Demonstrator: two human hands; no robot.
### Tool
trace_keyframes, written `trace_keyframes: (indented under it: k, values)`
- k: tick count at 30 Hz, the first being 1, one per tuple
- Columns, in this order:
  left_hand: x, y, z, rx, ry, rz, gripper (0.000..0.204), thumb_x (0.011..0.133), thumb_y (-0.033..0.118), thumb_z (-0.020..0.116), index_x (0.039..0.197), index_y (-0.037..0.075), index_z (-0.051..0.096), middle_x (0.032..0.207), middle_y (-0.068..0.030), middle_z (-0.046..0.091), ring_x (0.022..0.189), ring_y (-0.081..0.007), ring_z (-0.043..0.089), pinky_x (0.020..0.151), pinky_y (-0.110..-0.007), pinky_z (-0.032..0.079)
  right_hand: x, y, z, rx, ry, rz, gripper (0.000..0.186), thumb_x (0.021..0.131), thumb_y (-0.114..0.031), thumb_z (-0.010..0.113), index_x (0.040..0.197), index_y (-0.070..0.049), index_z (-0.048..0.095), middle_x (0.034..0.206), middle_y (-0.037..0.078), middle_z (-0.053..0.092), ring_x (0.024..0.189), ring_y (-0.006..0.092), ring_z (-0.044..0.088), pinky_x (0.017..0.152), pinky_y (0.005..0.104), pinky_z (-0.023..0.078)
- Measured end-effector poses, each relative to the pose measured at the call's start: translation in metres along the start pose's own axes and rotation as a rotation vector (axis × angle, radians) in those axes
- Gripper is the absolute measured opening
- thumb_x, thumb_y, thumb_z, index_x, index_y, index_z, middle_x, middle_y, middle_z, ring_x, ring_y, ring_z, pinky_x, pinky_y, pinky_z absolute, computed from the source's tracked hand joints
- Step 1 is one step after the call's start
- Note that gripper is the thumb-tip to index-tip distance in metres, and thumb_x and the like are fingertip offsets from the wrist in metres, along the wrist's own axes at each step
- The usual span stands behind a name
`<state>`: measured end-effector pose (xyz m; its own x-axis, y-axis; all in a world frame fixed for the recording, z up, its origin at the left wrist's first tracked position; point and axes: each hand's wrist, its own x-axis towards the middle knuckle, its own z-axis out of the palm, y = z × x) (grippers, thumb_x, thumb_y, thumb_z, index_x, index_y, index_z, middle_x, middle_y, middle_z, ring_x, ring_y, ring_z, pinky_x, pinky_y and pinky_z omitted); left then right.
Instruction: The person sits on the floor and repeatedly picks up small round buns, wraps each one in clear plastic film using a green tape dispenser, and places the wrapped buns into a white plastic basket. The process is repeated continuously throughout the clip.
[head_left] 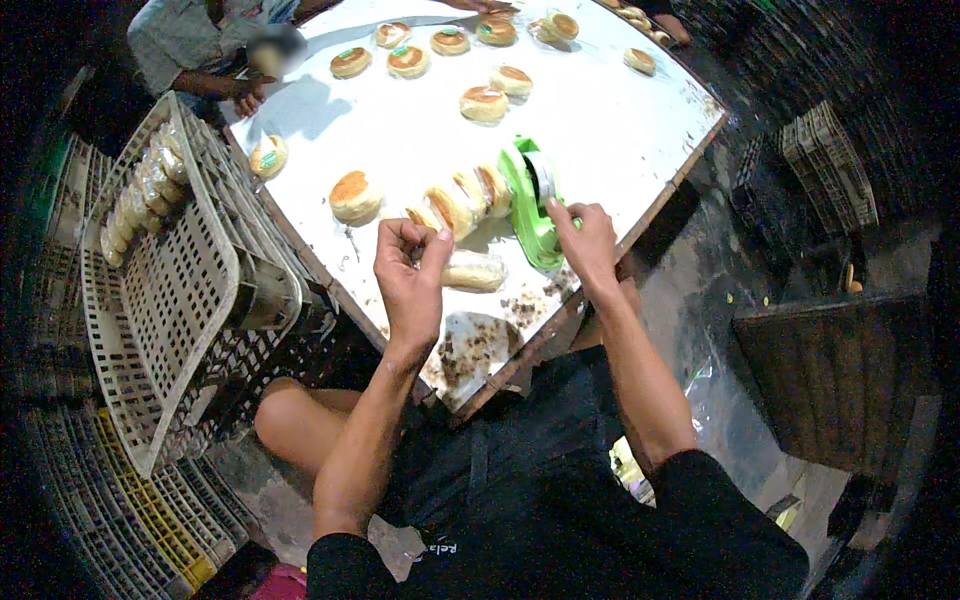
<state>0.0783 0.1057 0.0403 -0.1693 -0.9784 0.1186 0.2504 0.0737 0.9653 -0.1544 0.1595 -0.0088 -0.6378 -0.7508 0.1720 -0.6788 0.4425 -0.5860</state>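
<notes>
- Round buns, golden-topped, in a leaning row point(460, 203): on the near part of the white surface point(610, 125), between the hands, just left of the tape dispenser.
- Wrapped bun point(475, 271), on its side: near side of the row, beside the left hand.
- Tape dispenser point(540, 238), green, with tape roll point(541, 177): right of the row, by the right hand.
- Step in hand, as judged: taping bagged buns closed, at the point of taking tape. The next move would call for a strip torn free and carried left to the bag.
- Left hand point(408, 290): raised at the row's near left end, wrist bent up, thumb and forefinger drawn close; whether clamped on a bag edge, cannot tell.
- Right hand point(592, 245): over the dispenser's right side, forefinger reaching toward the roll, other fingers curled; grip on tape, cannot tell.
- Forearms: both from the near side, angled inward.
- Loose bun point(356, 197): left of the row, apart.
- Far buns point(408, 62): scattered, some with green labels.
- Co-worker's hand point(248, 97): far left edge.
- Plastic crate point(185, 345): left of the surface, bagged buns point(150, 190) inside.
</notes>
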Motion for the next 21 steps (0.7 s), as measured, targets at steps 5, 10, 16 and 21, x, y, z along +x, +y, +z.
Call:
trace_keyframes:
  k: [5, 10, 16, 21]
  values:
    - [-0.006, 0.004, -0.007, 0.047, 0.037, -0.016, 0.018, 0.092, 0.004, 0.064, 0.09, 0.007, 0.046, 0.083, 0.0002, 0.053, 0.078, -0.0074, 0.049, 0.075, -0.024, 0.043, -0.018, -0.006, -0.016, 0.168, 0.044, -0.034, 0.045, 0.09, -0.041, 0.062, 0.082, 0.004, 0.07, 0.087, 0.022, 0.066, 0.084, 0.0368, 0.063, 0.08, 0.0452, 0.048]
    - [0.008, -0.012, -0.012, -0.1, 0.1, -0.082, 0.018, 0.092, 0.006, 0.064, 0.093, 0.006, 0.046, 0.088, -0.0006, 0.051, 0.082, -0.0087, 0.049, 0.076, -0.026, 0.043, -0.013, -0.012, -0.013, 0.272, 0.139, 0.02, 0.046, 0.087, -0.044, 0.066, 0.089, 0.001, 0.071, 0.099, 0.021, 0.065, 0.093, 0.0374, 0.062, 0.084, 0.0471, 0.048]
    - [0.011, 0.002, -0.024, -0.126, 0.132, -0.105, 0.02, 0.092, 0.006, 0.065, 0.096, 0.006, 0.045, 0.089, -0.0004, 0.048, 0.083, -0.0085, 0.046, 0.079, -0.025, 0.042, 0.014, 0.014, 0.014, 0.11, -0.113, 0.023, 0.049, 0.086, -0.043, 0.068, 0.093, 0.005, 0.072, 0.108, 0.023, 0.06, 0.099, 0.0365, 0.061, 0.088, 0.044, 0.049]
    - [0.006, -0.002, -0.043, -0.091, 0.196, -0.121, 0.021, 0.091, 0.009, 0.066, 0.095, 0.005, 0.046, 0.088, -0.0012, 0.05, 0.082, -0.0095, 0.048, 0.078, -0.025, 0.043, 0.005, -0.026, -0.005, 0.036, -0.032, 0.01, 0.05, 0.089, -0.041, 0.066, 0.097, 0.008, 0.071, 0.119, 0.022, 0.058, 0.104, 0.0352, 0.061, 0.089, 0.0419, 0.05]
